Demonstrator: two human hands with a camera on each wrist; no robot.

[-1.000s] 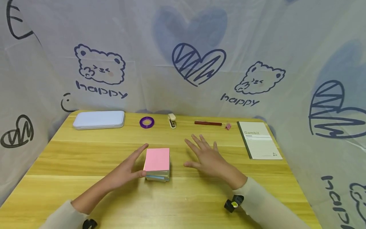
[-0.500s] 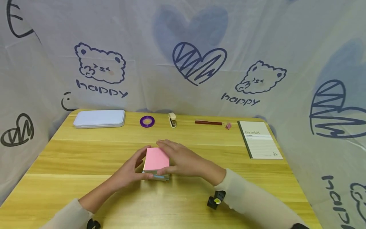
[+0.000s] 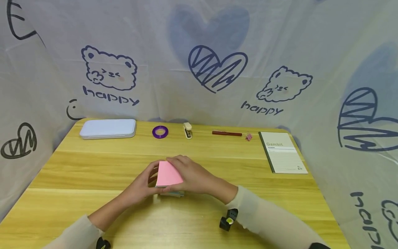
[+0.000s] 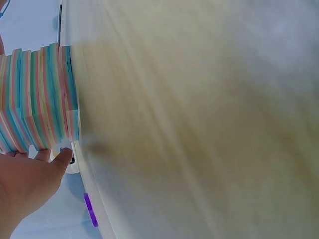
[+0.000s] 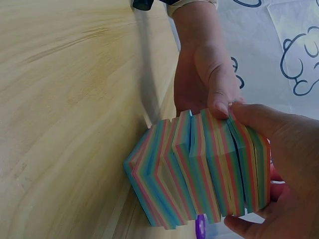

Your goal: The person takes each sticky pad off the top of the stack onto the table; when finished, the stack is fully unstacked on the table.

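A thick stack of sticky notes [image 3: 168, 174] with a pink top sheet stands on the wooden table [image 3: 93, 173], just ahead of me. My left hand [image 3: 149, 179] grips its left side, thumb at the near edge. My right hand [image 3: 186, 174] grips its right side, fingers curled over the far edge. The pink top sits tilted, with the lowest sheets [image 3: 172, 193] showing beneath it. In the right wrist view the striped stack [image 5: 199, 169] is fanned unevenly, with my left hand [image 5: 204, 74] behind it and right fingers [image 5: 279, 149] on its upper sheets. The left wrist view shows the stack's [image 4: 37, 97] coloured edges above my left hand [image 4: 25, 184].
Along the far edge lie a pale blue tin case [image 3: 107, 128], a purple tape ring [image 3: 160, 131], a small stapler [image 3: 187, 130], a dark red pen [image 3: 227, 133], a pink clip [image 3: 248, 137] and a notebook [image 3: 282, 156]. Printed cloth hangs round the table.
My right hand moved left from the bare table onto the stack and curled round it. The left hand closed on the other side, and the pink top now tilts.
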